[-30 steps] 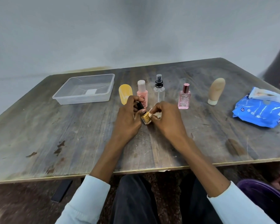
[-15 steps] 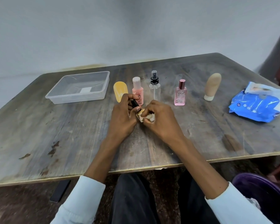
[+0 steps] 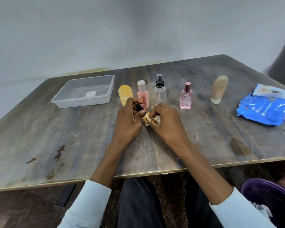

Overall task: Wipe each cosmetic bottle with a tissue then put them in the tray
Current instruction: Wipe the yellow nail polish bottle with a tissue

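The small bottle [image 3: 146, 120] sits above the table's middle, left hand [image 3: 127, 123] curled round its black cap to steady it, right hand [image 3: 167, 124] pinching a tissue [image 3: 155, 118] against the glass; tray [image 3: 82, 102] waits far left beside 5 bottles.

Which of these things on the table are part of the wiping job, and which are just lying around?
Job: small gold bottle, tissue, clear tray, yellow tube, pink bottle, spray bottle, perfume bottle, beige tube, blue wipes pack.
Lying about: purple bin, black object underneath.

The right hand [image 3: 167, 122] has rubbed the tissue [image 3: 153, 118] further down the small bottle [image 3: 146, 120].
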